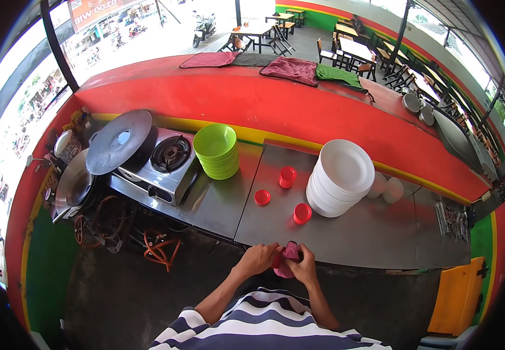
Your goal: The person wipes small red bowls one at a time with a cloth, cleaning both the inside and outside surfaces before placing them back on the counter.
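Observation:
In front of my body, at the counter's near edge, a pink cloth (pixel 291 252) is bunched between my two hands. My left hand (pixel 258 259) is closed, its fingertips pinching a small red piece (pixel 276 260) that the cloth partly covers; its exact kind is hidden. The fingers of my right hand (pixel 303 266) are wrapped round the cloth from the other side. Just beyond them on the steel counter stand a red cup (pixel 302 213), another red cup (pixel 287 177) and a low red round piece (pixel 262 197).
White plates (pixel 345 169) and green bowls (pixel 215 151) stand in tall stacks. On the left are a gas stove (pixel 171 157), a large lid (pixel 119 142) and a wok (pixel 74 184). Cutlery (pixel 451 221) lies far right. A red wall (pixel 206 87) runs behind the counter.

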Action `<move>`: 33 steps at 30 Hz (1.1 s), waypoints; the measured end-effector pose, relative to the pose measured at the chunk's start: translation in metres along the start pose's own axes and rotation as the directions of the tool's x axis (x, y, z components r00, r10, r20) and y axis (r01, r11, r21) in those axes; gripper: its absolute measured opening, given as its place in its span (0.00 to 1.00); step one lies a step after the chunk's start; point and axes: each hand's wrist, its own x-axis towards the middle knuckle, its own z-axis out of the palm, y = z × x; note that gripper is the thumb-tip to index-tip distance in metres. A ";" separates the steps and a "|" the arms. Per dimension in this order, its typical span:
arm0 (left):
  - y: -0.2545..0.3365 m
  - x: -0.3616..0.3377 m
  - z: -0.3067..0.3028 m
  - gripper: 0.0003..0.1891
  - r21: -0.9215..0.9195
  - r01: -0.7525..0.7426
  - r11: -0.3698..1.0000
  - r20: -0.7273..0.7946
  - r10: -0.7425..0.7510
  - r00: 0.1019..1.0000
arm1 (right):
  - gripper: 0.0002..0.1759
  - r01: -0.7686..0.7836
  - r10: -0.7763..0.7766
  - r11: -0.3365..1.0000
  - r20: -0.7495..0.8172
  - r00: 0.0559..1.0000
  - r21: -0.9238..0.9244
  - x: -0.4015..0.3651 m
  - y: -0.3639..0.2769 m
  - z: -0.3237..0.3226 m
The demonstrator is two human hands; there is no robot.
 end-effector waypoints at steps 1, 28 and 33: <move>0.000 0.003 -0.004 0.15 -0.013 0.006 1.000 0.026 -0.006 1.000 | 0.13 0.031 -0.031 0.999 -0.001 1.000 -0.008 0.000 0.002 0.001; -0.009 0.008 0.011 0.13 0.037 0.033 0.999 -0.014 -0.033 0.999 | 0.11 -0.051 0.052 0.998 -0.044 0.998 0.023 0.009 0.003 0.005; -0.010 0.007 0.003 0.13 -0.094 -0.022 0.995 -0.001 0.022 1.000 | 0.11 -0.041 0.041 0.999 -0.017 0.999 0.018 0.012 -0.002 0.004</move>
